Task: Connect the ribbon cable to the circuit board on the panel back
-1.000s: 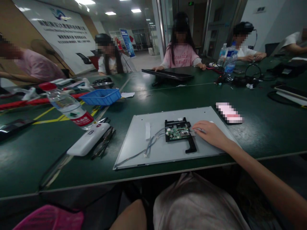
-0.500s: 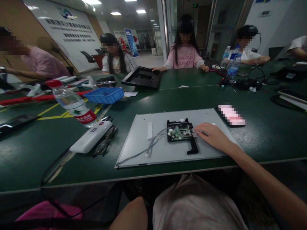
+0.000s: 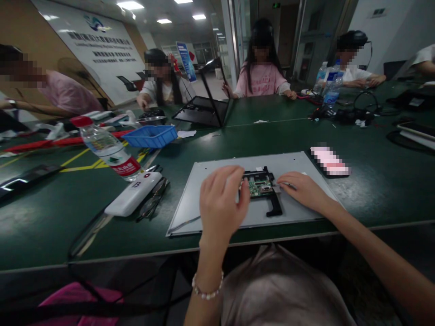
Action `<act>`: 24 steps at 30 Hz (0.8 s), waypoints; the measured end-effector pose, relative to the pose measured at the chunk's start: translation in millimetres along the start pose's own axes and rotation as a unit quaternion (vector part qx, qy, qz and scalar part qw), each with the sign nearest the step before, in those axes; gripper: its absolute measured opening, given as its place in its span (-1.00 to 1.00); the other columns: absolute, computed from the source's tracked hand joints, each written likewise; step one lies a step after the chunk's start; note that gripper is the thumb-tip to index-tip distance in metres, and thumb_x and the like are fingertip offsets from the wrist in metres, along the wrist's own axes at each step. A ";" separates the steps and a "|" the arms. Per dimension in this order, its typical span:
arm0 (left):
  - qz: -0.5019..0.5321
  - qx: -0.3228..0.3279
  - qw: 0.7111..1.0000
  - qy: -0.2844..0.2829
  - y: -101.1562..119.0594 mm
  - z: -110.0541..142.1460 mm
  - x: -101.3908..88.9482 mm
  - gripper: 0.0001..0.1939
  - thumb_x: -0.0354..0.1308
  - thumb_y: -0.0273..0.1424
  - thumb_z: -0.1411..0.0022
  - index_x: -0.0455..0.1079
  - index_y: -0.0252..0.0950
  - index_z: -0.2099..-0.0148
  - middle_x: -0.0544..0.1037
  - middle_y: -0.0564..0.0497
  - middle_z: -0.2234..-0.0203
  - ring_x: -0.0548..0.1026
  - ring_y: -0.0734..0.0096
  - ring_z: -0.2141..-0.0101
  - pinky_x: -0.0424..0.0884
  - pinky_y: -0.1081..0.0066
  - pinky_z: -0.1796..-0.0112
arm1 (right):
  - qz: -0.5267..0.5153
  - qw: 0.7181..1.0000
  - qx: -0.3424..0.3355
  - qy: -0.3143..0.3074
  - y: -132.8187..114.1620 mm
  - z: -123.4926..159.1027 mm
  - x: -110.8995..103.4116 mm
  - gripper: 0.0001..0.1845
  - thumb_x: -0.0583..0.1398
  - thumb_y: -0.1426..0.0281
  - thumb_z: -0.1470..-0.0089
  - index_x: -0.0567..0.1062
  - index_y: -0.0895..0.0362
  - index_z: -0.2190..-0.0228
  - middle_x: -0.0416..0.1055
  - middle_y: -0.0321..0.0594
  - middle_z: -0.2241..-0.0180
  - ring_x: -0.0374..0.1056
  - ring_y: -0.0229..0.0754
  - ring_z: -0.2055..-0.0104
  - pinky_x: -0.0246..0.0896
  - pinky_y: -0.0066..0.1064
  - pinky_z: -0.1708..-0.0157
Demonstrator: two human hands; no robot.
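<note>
While both hands flank it, green circuit board (image 3: 260, 186), black-framed, on grey panel (image 3: 292, 165)

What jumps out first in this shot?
Both hands at a small green circuit board in a black bracket on a grey metal panel at the table's near edge: left hand at its left end, right hand at its right. Left of the panel lie a white case and a tilted water bottle.

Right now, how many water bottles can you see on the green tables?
3. One red-capped water bottle lies tilted at the left, beside the white device. Two blue-labelled bottles stand close together at the far right, near the black cables. Others may be hidden behind people.
</note>
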State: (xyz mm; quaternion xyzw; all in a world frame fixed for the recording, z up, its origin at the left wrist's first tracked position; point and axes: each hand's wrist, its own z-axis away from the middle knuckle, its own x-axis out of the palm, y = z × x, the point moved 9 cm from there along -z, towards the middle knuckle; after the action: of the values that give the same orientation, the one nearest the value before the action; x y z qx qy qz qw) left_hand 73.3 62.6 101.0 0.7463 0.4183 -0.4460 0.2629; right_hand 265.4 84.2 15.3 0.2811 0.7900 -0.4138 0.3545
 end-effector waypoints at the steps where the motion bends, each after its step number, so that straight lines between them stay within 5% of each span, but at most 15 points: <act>1: -0.001 -0.021 1.000 0.004 -11.7 -3.0 1.7 -0.69 -0.10 -0.34 -0.37 0.30 -0.18 -0.09 0.47 -0.07 0.02 0.43 0.25 0.02 0.36 0.23 0.01 | 0.003 1.000 0.001 -0.002 -0.1 0.2 0.0 -0.76 0.07 0.45 -0.16 0.52 0.07 0.21 0.50 -0.17 0.15 0.37 -0.07 0.07 0.25 -0.17 0.02; 6: -0.051 -0.108 0.991 -0.065 -83.0 3.4 25.7 -0.66 -0.03 -0.37 -0.29 0.31 -0.25 -0.09 0.52 -0.07 0.05 0.50 0.22 0.10 0.40 0.30 0.10 | 0.018 1.000 0.000 -0.018 -1.0 0.2 1.5 -0.74 0.06 0.45 -0.17 0.52 0.07 0.20 0.50 -0.15 0.15 0.38 -0.05 0.07 0.26 -0.14 0.04; 9: -0.037 -0.099 0.988 -0.115 -100.7 19.0 40.2 -0.65 0.02 -0.37 -0.25 0.35 -0.21 -0.07 0.51 -0.04 0.02 0.50 0.25 0.09 0.39 0.34 0.08 | 0.024 0.999 -0.005 -0.023 -1.9 0.4 2.6 -0.74 0.05 0.45 -0.18 0.52 0.08 0.20 0.50 -0.14 0.15 0.37 -0.05 0.07 0.27 -0.15 0.04; 16: -0.012 -0.131 0.984 -0.122 -108.1 22.7 56.2 -0.72 -0.03 -0.37 -0.26 0.49 -0.22 0.12 0.57 -0.03 0.15 0.51 0.23 0.15 0.38 0.33 0.14 | 0.037 0.999 -0.015 -0.026 -3.9 1.5 3.3 -0.75 0.05 0.44 -0.20 0.51 0.10 0.21 0.50 -0.16 0.16 0.37 -0.08 0.08 0.28 -0.17 0.05; 24: -0.058 -0.128 0.990 -0.031 -79.5 32.7 16.0 -0.75 -0.04 -0.39 -0.29 0.48 -0.22 0.21 0.58 -0.01 0.23 0.52 0.21 0.23 0.34 0.30 0.23 | 0.051 0.998 -0.020 -0.034 -5.2 1.9 4.6 -0.76 0.05 0.44 -0.20 0.50 0.11 0.21 0.49 -0.16 0.16 0.37 -0.09 0.09 0.28 -0.20 0.05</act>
State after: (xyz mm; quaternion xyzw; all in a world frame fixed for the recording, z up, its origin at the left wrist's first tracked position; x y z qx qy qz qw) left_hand -5.6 84.5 70.1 0.6670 0.5063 -0.4258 0.3429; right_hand 259.5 80.7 13.2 0.2997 0.7702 -0.3884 0.4076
